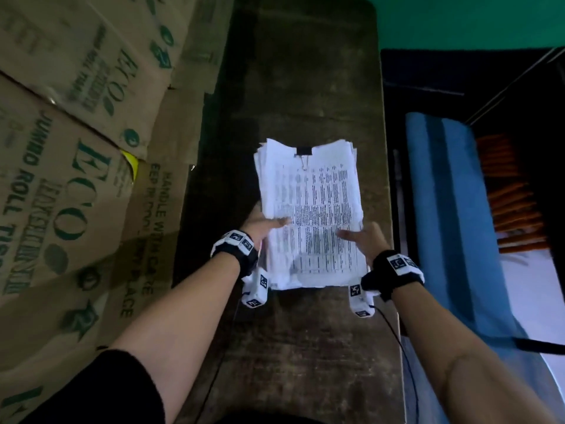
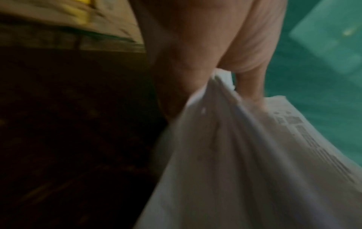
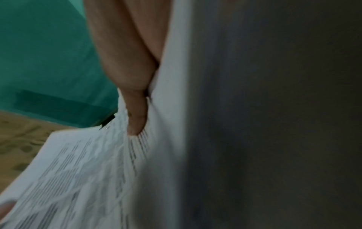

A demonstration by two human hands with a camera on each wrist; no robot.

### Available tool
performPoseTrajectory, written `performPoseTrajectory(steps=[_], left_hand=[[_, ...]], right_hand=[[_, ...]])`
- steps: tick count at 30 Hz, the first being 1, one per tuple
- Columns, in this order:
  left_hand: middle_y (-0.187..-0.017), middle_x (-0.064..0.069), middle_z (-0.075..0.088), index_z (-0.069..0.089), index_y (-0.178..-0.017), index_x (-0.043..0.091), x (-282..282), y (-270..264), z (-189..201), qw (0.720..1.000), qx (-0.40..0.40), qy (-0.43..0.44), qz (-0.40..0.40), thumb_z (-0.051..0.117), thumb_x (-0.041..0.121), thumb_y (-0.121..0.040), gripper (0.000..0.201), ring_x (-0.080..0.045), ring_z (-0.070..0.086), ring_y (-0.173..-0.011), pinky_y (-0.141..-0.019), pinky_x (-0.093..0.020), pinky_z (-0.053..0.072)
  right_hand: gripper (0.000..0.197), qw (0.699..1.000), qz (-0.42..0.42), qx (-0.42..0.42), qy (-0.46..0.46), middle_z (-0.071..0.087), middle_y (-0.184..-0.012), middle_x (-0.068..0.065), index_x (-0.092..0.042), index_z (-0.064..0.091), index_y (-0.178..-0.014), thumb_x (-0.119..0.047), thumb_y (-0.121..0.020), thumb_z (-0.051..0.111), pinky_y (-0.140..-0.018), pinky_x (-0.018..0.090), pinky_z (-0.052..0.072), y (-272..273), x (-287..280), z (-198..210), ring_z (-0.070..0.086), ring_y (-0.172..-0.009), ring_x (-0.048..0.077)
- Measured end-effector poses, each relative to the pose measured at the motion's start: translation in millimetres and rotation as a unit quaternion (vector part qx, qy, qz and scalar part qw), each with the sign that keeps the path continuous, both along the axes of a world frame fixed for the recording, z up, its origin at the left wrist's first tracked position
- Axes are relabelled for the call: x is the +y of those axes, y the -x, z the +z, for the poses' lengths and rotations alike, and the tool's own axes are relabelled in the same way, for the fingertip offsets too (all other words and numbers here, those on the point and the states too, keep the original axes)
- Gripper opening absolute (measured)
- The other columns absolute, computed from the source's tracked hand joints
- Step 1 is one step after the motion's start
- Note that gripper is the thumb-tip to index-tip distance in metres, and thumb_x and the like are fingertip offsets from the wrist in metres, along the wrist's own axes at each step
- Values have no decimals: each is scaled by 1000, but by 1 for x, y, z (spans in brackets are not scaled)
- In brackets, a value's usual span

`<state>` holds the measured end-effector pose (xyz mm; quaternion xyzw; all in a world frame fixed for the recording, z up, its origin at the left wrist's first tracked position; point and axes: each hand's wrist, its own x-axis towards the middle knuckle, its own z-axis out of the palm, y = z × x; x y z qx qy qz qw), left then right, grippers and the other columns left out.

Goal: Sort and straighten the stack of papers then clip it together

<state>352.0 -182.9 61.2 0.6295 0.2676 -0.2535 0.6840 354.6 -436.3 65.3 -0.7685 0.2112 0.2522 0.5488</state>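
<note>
A thick stack of printed white papers (image 1: pixel 312 209) is held above the dark wooden table (image 1: pixel 305 71). A black binder clip (image 1: pixel 304 150) sits on the stack's far edge. My left hand (image 1: pixel 263 224) grips the stack's left side, thumb on top and fingers underneath. My right hand (image 1: pixel 367 240) grips the right side the same way. The left wrist view shows the papers (image 2: pixel 245 155) pinched by my left hand (image 2: pixel 205 69). In the right wrist view, the thumb of my right hand (image 3: pixel 137 120) presses on the sheets (image 3: pixel 88 170), and the clip (image 3: pixel 107 122) shows at the far edge.
Printed cardboard boxes (image 1: pixel 76 148) are stacked along the table's left side. To the right stand a blue cushioned seat (image 1: pixel 452 209) and something with orange strips (image 1: pixel 513 197). A green wall (image 1: pixel 458 19) lies beyond the table. Thin cables trail from the wrist cameras.
</note>
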Motion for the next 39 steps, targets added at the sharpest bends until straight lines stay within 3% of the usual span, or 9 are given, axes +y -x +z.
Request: performPoseTrajectory(steps=[3,7,8,10,12,14,20,27,39], left_hand=[[-146,-9,42,22,-146,16,-25,-27,-7,993,-32,-82,-84,67,-14,-75,89,-24,41,-134,-109,-43,39],[-156,-9,16,-4,-151,26,-45,-50,-11,961,-48,-216,-168,60,-7,-82,100,-29,30,-140,-95,-26,41],[-156,-12,8,-8,-151,29,-50,-52,-10,942,-61,-273,-185,62,-1,-83,102,-32,30,-139,-91,-26,41],[-152,-15,4,-2,-150,37,-63,-47,-7,885,-87,-391,-237,67,21,-83,97,-39,29,-134,-98,-38,42],[-151,-13,1,10,-148,39,-73,-42,-9,851,-81,-443,-269,65,39,-83,85,-41,21,-135,-106,-50,36],[-152,-13,0,13,-147,38,-82,-45,-19,832,-75,-479,-271,60,48,-84,80,-39,18,-134,-106,-51,33],[-156,-11,1,17,-146,38,-103,-93,-27,774,-134,-557,-270,55,57,-84,75,-36,20,-135,-108,-52,27],[-158,-10,-4,15,-149,36,-114,-136,-29,792,-109,-517,-306,53,58,-87,77,-39,11,-141,-110,-54,26],[-158,-5,-14,17,-149,37,-110,-142,-22,813,-68,-469,-339,62,62,-79,87,-39,-5,-144,-115,-53,18]], right_hand=[[59,996,2,-13,87,61,-126,6,1,53,-127,-23,-80,79,-96,39,47,-23,-11,-15,58,-111,21],[83,975,44,-58,208,32,-153,19,-8,20,-149,-28,-86,71,-106,43,38,-44,-14,-13,37,-138,35],[91,955,85,-59,278,18,-158,22,-11,8,-152,-35,-88,68,-111,47,31,-48,-13,-11,26,-143,38],[92,881,204,-68,421,-1,-161,20,-24,-4,-154,-54,-90,55,-115,57,18,-50,-10,-6,8,-147,41],[80,833,306,-85,453,-8,-162,13,-31,-1,-154,-65,-93,37,-115,61,9,-50,-9,-11,0,-149,39],[75,811,362,-80,453,-5,-163,11,-28,2,-154,-66,-94,27,-116,60,10,-55,-11,-19,2,-149,35],[75,783,362,-94,497,-1,-163,9,-26,3,-154,-65,-95,26,-114,56,15,-111,-28,-27,9,-148,32],[75,820,335,-88,456,-1,-162,10,-23,8,-154,-57,-95,40,-114,50,26,-150,-40,-32,8,-148,36],[75,828,328,-73,448,0,-161,13,-18,12,-152,-55,-95,44,-113,53,25,-155,-38,-31,8,-147,38]])
